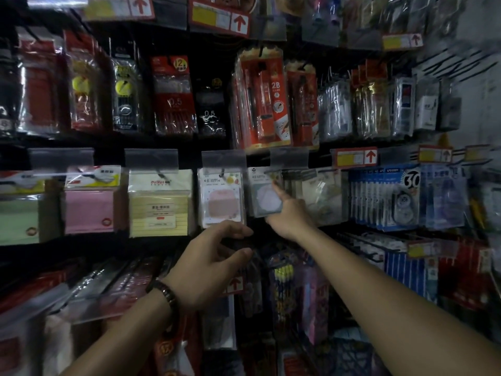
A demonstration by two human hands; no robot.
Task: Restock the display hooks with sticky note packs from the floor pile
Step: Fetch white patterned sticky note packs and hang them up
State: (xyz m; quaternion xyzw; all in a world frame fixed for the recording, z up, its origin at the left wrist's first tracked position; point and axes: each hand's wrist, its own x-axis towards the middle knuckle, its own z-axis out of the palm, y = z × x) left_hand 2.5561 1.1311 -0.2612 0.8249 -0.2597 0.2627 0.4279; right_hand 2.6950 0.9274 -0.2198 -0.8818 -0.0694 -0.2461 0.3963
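Right hand [288,215] pinches pack [259,197] mid-frame, thumb on face. Left hand [211,263] loosely curled, empty. I judge pack light, film slippery; hold by header card.

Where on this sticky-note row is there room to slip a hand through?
A dark gap runs under the pink pack and yellow pack, above the lower packs, to the left hand. Right of the pale pack, which the right hand pinches, blue packs crowd tightly.
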